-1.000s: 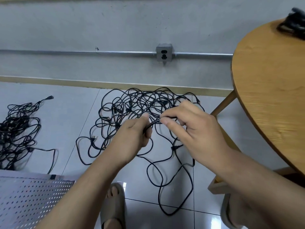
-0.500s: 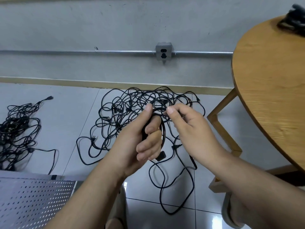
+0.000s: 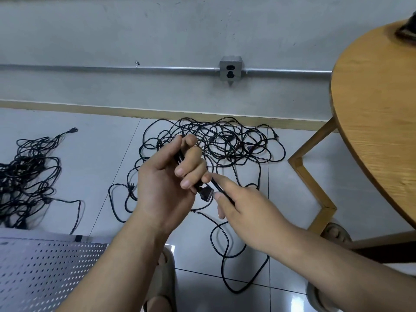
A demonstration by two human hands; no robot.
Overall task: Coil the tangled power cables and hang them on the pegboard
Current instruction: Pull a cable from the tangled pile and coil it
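Pegboard (image 3: pixel 45 273) lower left; cable tangle (image 3: pixel 27 176) beyond it; wooden table (image 3: pixel 378 109) at right

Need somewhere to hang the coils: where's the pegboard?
Head view, bottom-left corner: the pegboard lies below the left cable pile, beside the left forearm.

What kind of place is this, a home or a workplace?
Probably a plain workroom or storeroom, though I cannot be sure. A metal conduit and socket box run exposed along the bare wall, the floor is glossy tile, and a perforated pegboard sits near tangled power cables.
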